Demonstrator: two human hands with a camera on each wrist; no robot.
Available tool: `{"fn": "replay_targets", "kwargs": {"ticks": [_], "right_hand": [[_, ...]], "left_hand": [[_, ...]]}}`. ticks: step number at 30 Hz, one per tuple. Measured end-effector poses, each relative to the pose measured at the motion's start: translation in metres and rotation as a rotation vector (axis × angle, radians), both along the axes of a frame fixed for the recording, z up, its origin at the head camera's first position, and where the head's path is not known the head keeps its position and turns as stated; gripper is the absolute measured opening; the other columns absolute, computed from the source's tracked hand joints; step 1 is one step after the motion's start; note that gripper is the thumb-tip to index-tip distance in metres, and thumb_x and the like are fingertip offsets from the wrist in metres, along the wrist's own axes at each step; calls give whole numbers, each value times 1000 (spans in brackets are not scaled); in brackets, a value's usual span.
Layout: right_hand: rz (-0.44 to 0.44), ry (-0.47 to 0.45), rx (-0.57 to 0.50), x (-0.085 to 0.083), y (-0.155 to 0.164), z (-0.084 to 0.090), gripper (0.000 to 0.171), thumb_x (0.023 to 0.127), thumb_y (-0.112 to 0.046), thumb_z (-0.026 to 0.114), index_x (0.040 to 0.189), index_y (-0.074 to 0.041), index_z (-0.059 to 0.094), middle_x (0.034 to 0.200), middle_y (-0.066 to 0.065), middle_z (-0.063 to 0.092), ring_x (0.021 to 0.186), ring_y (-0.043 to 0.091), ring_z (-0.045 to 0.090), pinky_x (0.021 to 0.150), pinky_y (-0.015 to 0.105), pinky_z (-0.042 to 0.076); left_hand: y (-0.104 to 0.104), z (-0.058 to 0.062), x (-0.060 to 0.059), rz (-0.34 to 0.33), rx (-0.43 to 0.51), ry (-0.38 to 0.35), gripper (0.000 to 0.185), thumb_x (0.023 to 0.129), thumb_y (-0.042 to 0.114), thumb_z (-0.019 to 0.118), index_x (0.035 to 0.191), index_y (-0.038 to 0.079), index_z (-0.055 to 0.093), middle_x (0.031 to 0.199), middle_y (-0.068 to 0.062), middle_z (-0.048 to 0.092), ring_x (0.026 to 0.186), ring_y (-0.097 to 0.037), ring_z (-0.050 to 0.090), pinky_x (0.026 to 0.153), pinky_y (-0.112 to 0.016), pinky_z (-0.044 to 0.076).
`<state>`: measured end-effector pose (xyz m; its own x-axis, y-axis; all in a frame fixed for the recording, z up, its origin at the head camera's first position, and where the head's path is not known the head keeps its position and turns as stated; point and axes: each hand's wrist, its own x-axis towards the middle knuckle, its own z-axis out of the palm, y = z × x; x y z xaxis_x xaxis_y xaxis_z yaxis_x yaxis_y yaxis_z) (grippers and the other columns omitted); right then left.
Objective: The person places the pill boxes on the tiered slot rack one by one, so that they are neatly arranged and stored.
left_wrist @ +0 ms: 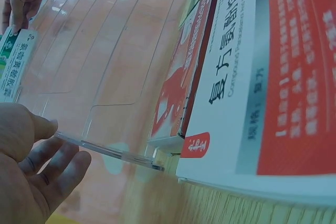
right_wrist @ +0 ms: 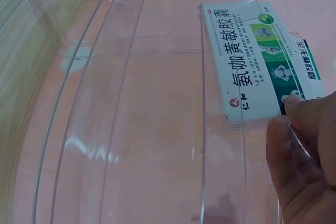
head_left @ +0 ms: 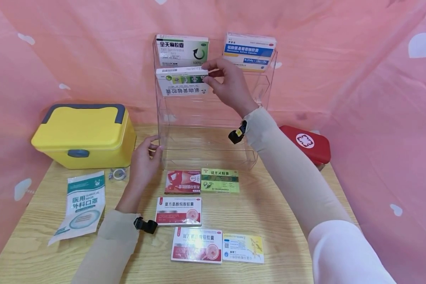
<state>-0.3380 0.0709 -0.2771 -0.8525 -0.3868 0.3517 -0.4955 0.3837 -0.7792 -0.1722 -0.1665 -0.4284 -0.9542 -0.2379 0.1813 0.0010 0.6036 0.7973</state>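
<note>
A clear plastic display rack (head_left: pixel 206 138) of stepped tiers stands at the back of the table. My right hand (head_left: pixel 232 85) pinches the right end of a white and green medicine box (head_left: pixel 182 83) between thumb and fingers. This box sits at the second tier's left end, its lettering upside down in the head view. Just behind and above it, a green and white medicine box (head_left: pixel 182 49) occupies the top tier. At the rack's left side, my left hand (head_left: pixel 145 159) holds the panel's edge (left_wrist: pixel 105 150) between thumb and fingers.
A blue and white medicine box (head_left: pixel 249 53) stands top right on the rack. Several medicine boxes, including a red one (head_left: pixel 182 182) and a green one (head_left: pixel 220 180), lie in front. A yellow case (head_left: pixel 79 132), mask packet (head_left: pixel 83 205), tape roll (head_left: pixel 118 174) and red pouch (head_left: pixel 307 144) flank them.
</note>
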Motion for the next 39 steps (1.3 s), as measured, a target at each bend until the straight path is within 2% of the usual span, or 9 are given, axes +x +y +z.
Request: {"fn": "replay_targets", "kwargs": {"ticks": [16,19,23,25,27,30,33,36,39], "right_hand": [[-14,1,44,-2,10,-11,28,95,-9,71,122,-12,67,125,-2,61,107,14,64,78,32,58],[-15,5,51,-3,11,-12,28,95,-10,72,123,-13,67,125,-2,61,108,14,63,81,31,57],[-26,50,106,-2,13,-12,31,95,-16,74,125,-14,67,128,-4,61,110,13,60,93,29,52],[-46,105,158,1,17,-13,35,95,-21,74,128,-16,66,130,-5,59,111,11,58,93,27,50],[-71,174,203,7,23,-14,36,95,-27,73,129,-17,66,131,-4,57,110,11,56,87,27,52],[-62,261,188,23,39,-18,31,96,-28,72,124,-14,68,132,-2,56,106,11,55,75,27,52],[25,257,143,51,63,-30,24,96,-25,73,114,-10,70,122,-3,60,96,13,56,68,30,52],[143,196,146,92,93,-56,18,96,-20,74,109,-9,71,115,-5,63,91,14,57,65,33,52],[231,140,208,135,122,-92,16,95,-17,75,109,-11,71,111,-4,65,93,15,60,66,33,53]], "left_hand": [[5,-3,0,-4,4,-8,37,101,16,66,137,11,60,104,-10,67,88,-27,62,74,-41,55],[6,-3,0,-2,9,-13,38,101,16,66,138,12,59,104,-9,67,89,-26,61,74,-41,55],[7,-4,1,-2,10,-10,37,101,16,66,137,11,60,104,-10,67,88,-26,61,73,-40,54],[7,-4,1,-3,10,-3,37,101,16,66,137,11,60,104,-10,68,88,-27,62,73,-41,54],[8,-5,1,-4,7,0,36,101,16,65,137,10,60,104,-11,68,88,-27,62,73,-41,54],[8,-5,1,-3,15,-13,38,101,16,65,138,11,59,106,-10,67,89,-26,61,74,-41,54],[9,-4,2,-2,28,-38,39,102,17,64,140,13,58,109,-9,67,92,-26,60,76,-40,54],[7,-2,3,-1,31,-55,39,102,19,63,141,15,57,110,-8,66,93,-25,59,77,-40,54],[2,-1,4,2,22,-46,39,102,19,63,141,14,57,109,-8,66,93,-26,59,77,-40,53]]}}
